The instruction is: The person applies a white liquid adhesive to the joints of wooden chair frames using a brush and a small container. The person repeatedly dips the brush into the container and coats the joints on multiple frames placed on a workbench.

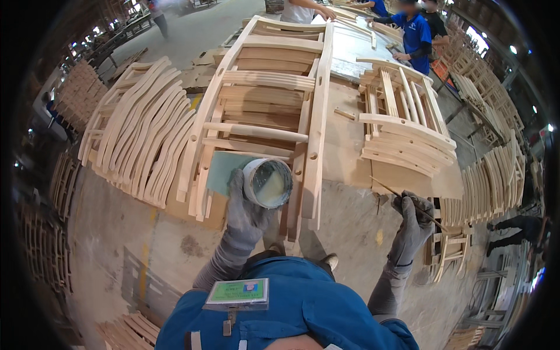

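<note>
My left hand (pixel 245 219), in a grey glove, is wrapped round a round tub (pixel 256 186) with a smeared rim. Cream-coloured liquid (pixel 272 189) lies in the tub, which is tipped so that its inside shows. Beside it is a flat grey-green sheet (pixel 224 172); whether my hand touches it I cannot tell. My gloved right hand (pixel 413 224) grips a thin brown stick (pixel 387 186) that points up and left; its tip looks bare. In front of me lies a stack of wooden chair-back frames (pixel 318 134) with curved crosspieces, close to the tub.
Curved wooden parts (pixel 137 131) are stacked at the left. Another pile of slatted frames (pixel 402 125) rests on cardboard (pixel 408 179) at the right, with a short wooden piece (pixel 344 114) beside it. Several people work around a pale table (pixel 353 55) at the back.
</note>
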A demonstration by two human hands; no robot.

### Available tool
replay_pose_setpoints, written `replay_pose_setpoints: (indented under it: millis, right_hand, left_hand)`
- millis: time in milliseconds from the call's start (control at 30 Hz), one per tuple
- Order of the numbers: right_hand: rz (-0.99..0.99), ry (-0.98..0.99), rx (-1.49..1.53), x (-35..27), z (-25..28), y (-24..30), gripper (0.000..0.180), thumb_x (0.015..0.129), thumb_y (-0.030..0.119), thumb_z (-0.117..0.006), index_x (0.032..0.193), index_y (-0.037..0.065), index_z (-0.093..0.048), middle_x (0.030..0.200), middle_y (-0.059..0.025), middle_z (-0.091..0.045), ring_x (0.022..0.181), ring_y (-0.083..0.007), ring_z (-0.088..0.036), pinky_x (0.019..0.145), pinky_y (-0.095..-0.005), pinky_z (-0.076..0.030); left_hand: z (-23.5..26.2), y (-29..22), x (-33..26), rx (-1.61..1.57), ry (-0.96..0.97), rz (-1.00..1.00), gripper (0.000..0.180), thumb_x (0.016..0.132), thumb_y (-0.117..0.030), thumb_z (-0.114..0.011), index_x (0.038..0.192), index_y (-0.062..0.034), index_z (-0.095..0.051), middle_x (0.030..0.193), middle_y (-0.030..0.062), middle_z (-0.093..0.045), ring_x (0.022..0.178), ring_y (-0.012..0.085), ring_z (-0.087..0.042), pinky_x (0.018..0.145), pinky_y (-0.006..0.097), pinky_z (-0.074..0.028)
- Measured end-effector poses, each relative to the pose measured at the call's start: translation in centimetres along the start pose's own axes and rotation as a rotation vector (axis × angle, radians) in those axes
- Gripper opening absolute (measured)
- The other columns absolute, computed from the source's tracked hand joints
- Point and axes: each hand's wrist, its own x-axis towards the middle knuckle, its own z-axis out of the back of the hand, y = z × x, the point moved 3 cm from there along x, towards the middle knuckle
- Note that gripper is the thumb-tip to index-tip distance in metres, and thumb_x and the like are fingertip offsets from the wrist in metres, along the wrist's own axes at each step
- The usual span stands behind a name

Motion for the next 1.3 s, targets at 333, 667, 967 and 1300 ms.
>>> replay_pose_setpoints:
  millis: [333,667,967,1300]
  right_hand:
    - [0.037,0.154,0.063,-4.9,-5.6,1.6,0.016,0.078,-0.009,-0.062,0.091,-0.003,-0.055,0.094,-0.0185,-0.063,0.082,-0.0217,-0.064,0.074,-0.0323,-0.055]
    - [0.398,0.617,-0.263,-4.9,-11.7,2.4,0.02,0.074,0.002,-0.072,0.088,0.002,-0.057,0.092,-0.0154,-0.066,0.077,-0.0234,-0.067,0.067,-0.0301,-0.053]
    - [-0.04,0.446,-0.021,-6.6,-11.9,-1.1,0.013,0.08,-0.005,-0.063,0.089,0.0,-0.056,0.095,-0.0165,-0.065,0.084,-0.0185,-0.065,0.07,-0.0261,-0.053]
    - [0.005,0.598,0.188,-8.3,-9.7,0.1,0.02,0.079,0.004,-0.069,0.093,0.003,-0.055,0.093,-0.0259,-0.062,0.089,-0.0343,-0.063,0.08,-0.0474,-0.052]
  left_hand:
    - [2.5,-2.1,0.7,0.026,-0.028,0.046,0.051,0.095,-0.047,-0.036,0.125,-0.007,-0.044,0.118,0.0125,-0.055,0.107,0.0235,-0.058,0.084,0.033,-0.055]
    - [2.1,0.1,2.1,0.002,-0.066,0.109,0.044,0.094,-0.039,-0.045,0.123,-0.0058,-0.045,0.114,0.0117,-0.057,0.107,0.0222,-0.057,0.089,0.036,-0.053]
    - [2.6,0.7,2.6,0.038,-0.025,-0.051,0.046,0.094,-0.041,-0.045,0.125,-0.0071,-0.044,0.116,0.0072,-0.055,0.108,0.0197,-0.055,0.093,0.038,-0.048]
    - [4.0,0.5,3.5,0.009,-0.118,0.01,0.052,0.092,-0.047,-0.046,0.125,-0.0075,-0.045,0.116,0.0085,-0.056,0.104,0.0198,-0.059,0.084,0.034,-0.055]
